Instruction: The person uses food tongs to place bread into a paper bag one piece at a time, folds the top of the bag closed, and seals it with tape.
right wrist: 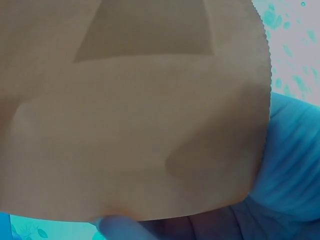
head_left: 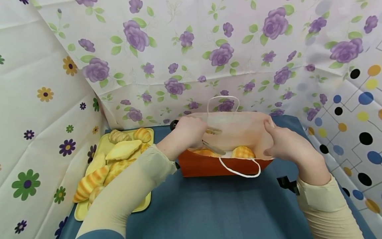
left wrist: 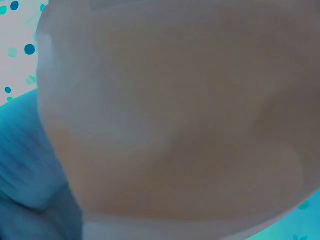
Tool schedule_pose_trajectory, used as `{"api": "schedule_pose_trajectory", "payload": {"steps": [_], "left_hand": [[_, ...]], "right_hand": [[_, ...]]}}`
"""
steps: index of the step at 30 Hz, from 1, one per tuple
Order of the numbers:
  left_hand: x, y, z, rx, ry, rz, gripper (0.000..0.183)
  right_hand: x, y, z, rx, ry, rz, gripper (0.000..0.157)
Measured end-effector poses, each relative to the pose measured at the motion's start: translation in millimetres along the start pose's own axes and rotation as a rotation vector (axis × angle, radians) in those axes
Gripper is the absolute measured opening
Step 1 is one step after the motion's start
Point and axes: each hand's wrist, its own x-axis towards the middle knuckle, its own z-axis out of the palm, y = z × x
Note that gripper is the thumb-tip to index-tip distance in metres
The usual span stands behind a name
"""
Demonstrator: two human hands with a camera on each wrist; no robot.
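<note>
My left hand [head_left: 189, 131] grips a pair of tongs [head_left: 215, 148] by the handle, over the left part of an open orange paper bag [head_left: 226, 167]. The tongs' two tips stand apart inside the bag, with nothing visible between them. In the bag lie a golden scored bread roll [head_left: 243, 152] and another bread [head_left: 206, 152], partly covered by the bag's front edge. My right hand [head_left: 283, 141] holds the bag's right rim, thumb and fingers on either side of the paper. Pale paper [right wrist: 125, 135] fills most of the right wrist view.
A yellow tray [head_left: 146, 200] with several breads, among them a striped roll [head_left: 91, 184], stands on the left under my left forearm. White rope handles [head_left: 238, 172] rise from the bag's front and back. Flowered sheeting [head_left: 179, 49] encloses the blue table [head_left: 221, 205].
</note>
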Motion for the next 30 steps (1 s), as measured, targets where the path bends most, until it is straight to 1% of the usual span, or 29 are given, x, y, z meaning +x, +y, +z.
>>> {"api": "schedule_pose_trajectory", "payload": {"steps": [3,5,10,14,16,20,24,27,30], "left_hand": [[-6.3,-3.4,-1.7,-0.034,0.025,0.023,0.050],[-12.6,-6.1,-2.9,-0.056,0.062,0.044,0.059],[-27.5,-14.2,-4.5,-0.107,0.197,0.085,0.068],[-38.4,-22.7,-3.4,-0.120,0.311,0.084,0.073],[-45.5,-27.2,-1.8,-0.129,0.357,0.077,0.075],[-62.1,-36.1,7.3,-0.187,0.455,0.067,0.076],[-79.9,-47.0,22.3,-0.265,0.540,0.066,0.076],[-92.3,-56.2,33.9,-0.314,0.581,0.057,0.076],[-104.0,-64.9,44.8,-0.364,0.606,0.026,0.076]], "right_hand": [[0.8,0.3,0.0,-0.001,0.002,-0.008,0.112],[1.2,0.7,0.1,-0.002,0.003,-0.014,0.112],[2.8,2.0,0.1,-0.013,0.001,-0.012,0.113],[3.9,1.5,-0.8,-0.021,0.002,-0.004,0.113],[4.0,1.4,-1.0,-0.023,0.003,-0.001,0.113],[3.1,2.9,-0.4,-0.022,0.000,-0.006,0.113],[2.0,4.5,-0.1,-0.012,-0.008,-0.015,0.113],[2.1,4.1,-0.7,-0.019,0.001,-0.020,0.113],[2.6,3.6,-1.3,-0.029,0.009,-0.015,0.113]]}}
